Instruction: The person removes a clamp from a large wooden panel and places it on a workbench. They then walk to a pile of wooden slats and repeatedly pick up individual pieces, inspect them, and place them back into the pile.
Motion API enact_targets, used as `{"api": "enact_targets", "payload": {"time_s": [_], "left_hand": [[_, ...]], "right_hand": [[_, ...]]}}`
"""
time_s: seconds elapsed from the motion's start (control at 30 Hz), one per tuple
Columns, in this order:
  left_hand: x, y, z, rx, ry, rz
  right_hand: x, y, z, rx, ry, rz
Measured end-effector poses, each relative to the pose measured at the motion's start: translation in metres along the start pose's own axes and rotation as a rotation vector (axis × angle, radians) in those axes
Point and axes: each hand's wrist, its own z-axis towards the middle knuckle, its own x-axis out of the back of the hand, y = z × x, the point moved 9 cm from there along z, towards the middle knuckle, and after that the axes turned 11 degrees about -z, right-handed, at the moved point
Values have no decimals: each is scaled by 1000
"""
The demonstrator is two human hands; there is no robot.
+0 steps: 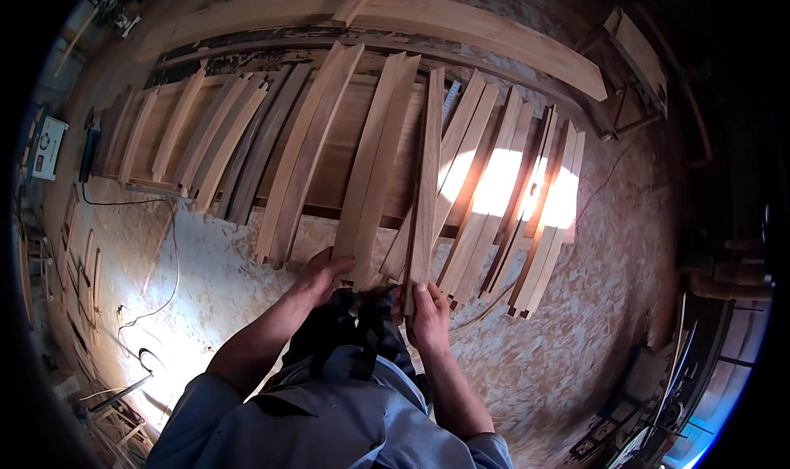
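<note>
Many long curved wooden slats lean side by side against a low wooden frame (329, 152) on the floor. My right hand (429, 314) grips the lower end of one narrow slat (428, 181) standing on edge in the middle of the row. My left hand (319, 273) rests on the bottom end of a wider pale slat (374, 164) just to its left, fingers curled over it. Both forearms come up from the lower edge, in blue sleeves.
The floor is chipboard (576, 329) with a bright sun patch (502, 181) on the right slats. A long curved plank (461, 25) lies beyond the frame. Cables (169, 255) trail at left, beside a small machine (48, 146). Wooden parts are stacked at right (642, 53).
</note>
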Motion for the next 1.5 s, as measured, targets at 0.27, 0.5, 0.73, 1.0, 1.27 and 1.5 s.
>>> {"api": "enact_targets", "payload": {"time_s": [0.27, 0.5, 0.73, 1.0, 1.27, 1.5], "left_hand": [[13, 22, -14, -215, 172, 224], [2, 50, -44, -651, 320, 707], [1, 51, -43, -559, 247, 761], [10, 41, -33, -448, 204, 580], [6, 35, -30, -346, 131, 370], [8, 29, -24, -274, 100, 270]], "right_hand": [[-7, 4, 8, -39, 10, 58], [-9, 4, 9, -50, -8, 113], [-15, 5, 13, -66, 0, 47], [-18, 10, 15, -100, -12, 48], [-29, 13, 14, -179, -112, 344], [-27, 19, 14, -239, -98, 394]]}}
